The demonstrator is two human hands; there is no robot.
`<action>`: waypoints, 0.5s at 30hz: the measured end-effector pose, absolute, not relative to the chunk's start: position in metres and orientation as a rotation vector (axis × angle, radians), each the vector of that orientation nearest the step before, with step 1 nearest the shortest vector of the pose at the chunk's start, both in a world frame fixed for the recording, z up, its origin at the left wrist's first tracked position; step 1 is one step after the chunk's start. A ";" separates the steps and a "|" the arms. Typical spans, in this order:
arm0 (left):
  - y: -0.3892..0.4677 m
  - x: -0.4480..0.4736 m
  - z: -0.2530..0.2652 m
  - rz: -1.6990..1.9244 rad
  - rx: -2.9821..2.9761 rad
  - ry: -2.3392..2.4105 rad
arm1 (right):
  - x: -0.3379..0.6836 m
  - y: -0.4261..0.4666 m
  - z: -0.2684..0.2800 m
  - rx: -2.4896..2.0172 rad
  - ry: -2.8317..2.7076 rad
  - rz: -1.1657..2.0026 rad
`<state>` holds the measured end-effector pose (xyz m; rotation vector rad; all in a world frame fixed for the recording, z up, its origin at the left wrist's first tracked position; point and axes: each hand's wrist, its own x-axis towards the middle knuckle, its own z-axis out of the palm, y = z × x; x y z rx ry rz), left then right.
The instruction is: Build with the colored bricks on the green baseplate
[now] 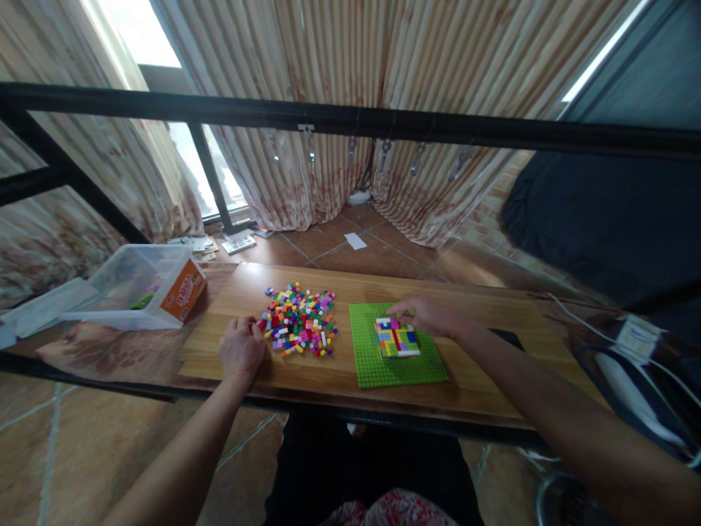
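My right hand (424,315) reaches in from the right, fingers stretched over the far edge of a low block of toy bricks (398,342). Its top shows yellow, blue, white, red and purple pieces. This block sits on a green studded baseplate (366,365). At the left edge of a loose pile of small coloured bricks (300,321), my left hand (242,345) has its fingers curled together around a red toy brick (261,325). The undersides of both hands are hidden.
A clear plastic box (131,319) with an orange label stands at the left. The wooden board (307,380) carries the bricks and baseplate. A dark flat object (507,338) lies partly behind my right forearm. A black metal bar (350,120) crosses beyond the table.
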<state>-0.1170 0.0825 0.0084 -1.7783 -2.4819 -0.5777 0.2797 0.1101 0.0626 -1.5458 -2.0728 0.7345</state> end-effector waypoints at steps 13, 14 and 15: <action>0.081 -0.118 0.006 -0.627 -1.802 -2.478 | 0.279 0.103 0.063 -1.537 -2.015 0.564; 0.081 -0.118 0.006 -0.627 -1.803 -2.482 | 0.271 0.102 0.061 -1.540 -2.002 0.557; 0.081 -0.118 0.006 -0.627 -1.804 -2.488 | 0.260 0.102 0.060 -1.537 -1.995 0.562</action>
